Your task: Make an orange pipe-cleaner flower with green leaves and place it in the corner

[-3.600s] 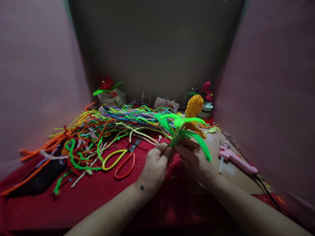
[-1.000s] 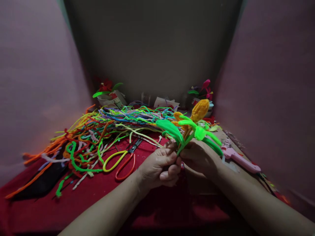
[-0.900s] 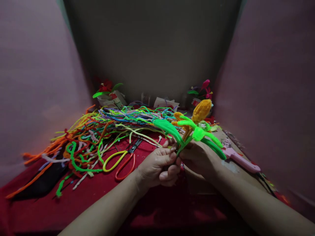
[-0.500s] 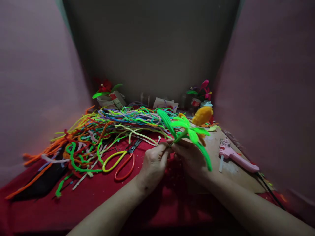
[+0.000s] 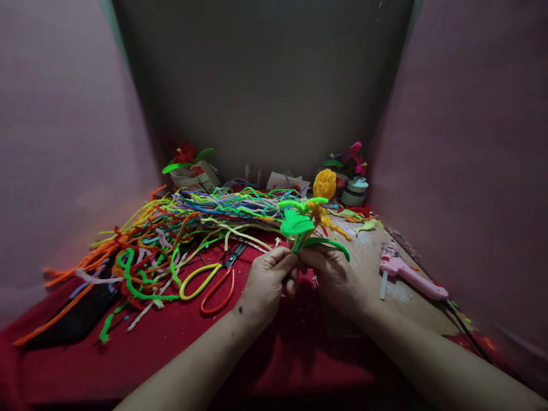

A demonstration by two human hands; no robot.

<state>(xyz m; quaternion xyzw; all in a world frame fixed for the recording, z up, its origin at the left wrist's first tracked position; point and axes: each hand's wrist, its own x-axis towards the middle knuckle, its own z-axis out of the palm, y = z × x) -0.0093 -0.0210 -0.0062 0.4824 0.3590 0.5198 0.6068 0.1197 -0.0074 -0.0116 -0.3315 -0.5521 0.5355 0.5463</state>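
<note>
Between my two hands is a pipe-cleaner flower with an orange-yellow head, a thinner orange piece below it and bright green leaves. My left hand is closed, thumb and fingers pinching the gathered stems. Right beside it, my right hand is closed too, its fingertips on the base of the stems and the long leaf that curves out to the right. The lower ends of the stems are hidden by my fingers. Scissors with one yellow and one red handle lie left of my left hand.
A heap of coloured pipe cleaners spreads across the back and left. On a brown board at the right lies a pink glue gun with its cord. A lidded jar and finished flowers stand behind. The cloth is red.
The flower has been turned in my hands: its orange-yellow head has moved left and up, and the leaves point differently. Both hands stay closed around the stems.
</note>
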